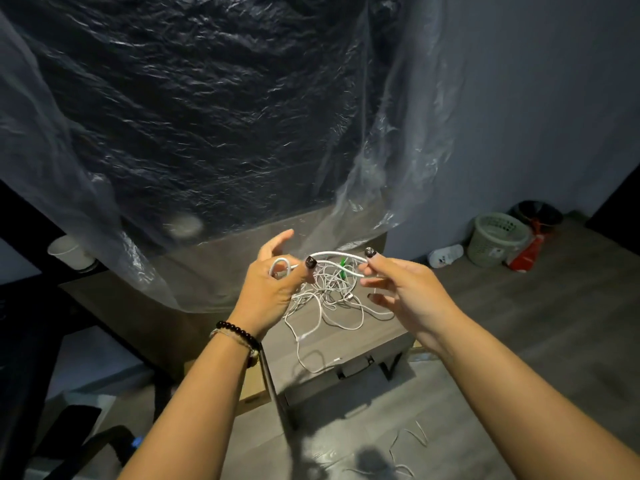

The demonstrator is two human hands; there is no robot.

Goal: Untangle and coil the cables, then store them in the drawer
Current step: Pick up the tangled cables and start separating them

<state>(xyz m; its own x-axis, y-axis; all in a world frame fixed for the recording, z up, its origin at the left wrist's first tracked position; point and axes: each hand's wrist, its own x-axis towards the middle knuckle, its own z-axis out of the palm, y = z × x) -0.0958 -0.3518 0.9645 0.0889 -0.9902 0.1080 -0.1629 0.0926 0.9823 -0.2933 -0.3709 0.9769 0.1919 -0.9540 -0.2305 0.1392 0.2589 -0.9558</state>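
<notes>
White cables: a tangled heap of thin white cables (329,299) lies on the top of a grey-brown cabinet (374,336), in the middle of the scene; some loose ends trail toward the near edge.
Thick cable: one thicker white cable (334,254) is lifted above the heap and makes an arch between the two hands.
Left hand: the left hand (273,289) pinches a small loop of this cable between thumb and fingers; the forefinger points away, toward the far side.
Right hand: the right hand (401,285) pinches the other end of the arch with thumb and forefinger; the other fingers are loosely spread.
Green item: something small and green (343,266) sits inside the heap; what it is cannot be told.
Drawer: a drawer front with a dark handle (356,367) is on the near side of the cabinet, under the trailing cable ends.
Far side: clear plastic sheet (381,168) hangs over a dark surface.
Right side: a pale basket (497,239) stands on the floor near the wall.
Left side: a white paper cup (67,252) stands on a dark shelf.
</notes>
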